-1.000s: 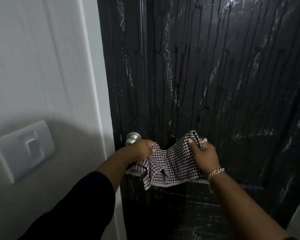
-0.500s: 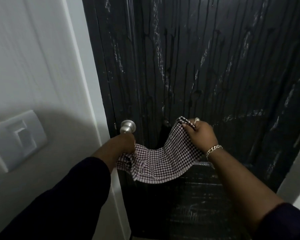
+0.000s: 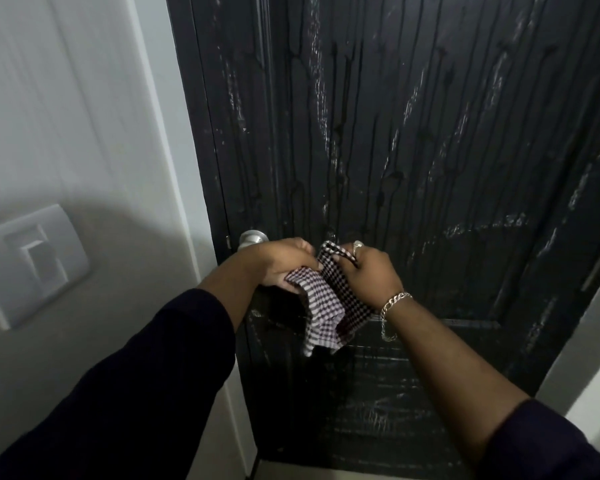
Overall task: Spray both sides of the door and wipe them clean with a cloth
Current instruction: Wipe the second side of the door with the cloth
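The black door (image 3: 413, 133) fills the middle and right of the view, wet, with drips running down it in long streaks. A checked cloth (image 3: 326, 303) hangs folded between my two hands, just in front of the door at knob height. My left hand (image 3: 281, 265) grips its left edge. My right hand (image 3: 371, 271), with a ring and a chain bracelet, grips the top corner. The two hands sit close together, almost touching. No spray bottle is in view.
A round metal knob (image 3: 252, 237) sticks out at the door's left edge, just behind my left wrist. The white frame and wall (image 3: 101, 133) stand to the left, with a light switch plate (image 3: 32, 265). A pale wall strip (image 3: 589, 358) borders the door's lower right.
My hands have come together, folding the cloth that was stretched wide between them. The view has shifted slightly and the cloth now hangs in a doubled bundle.
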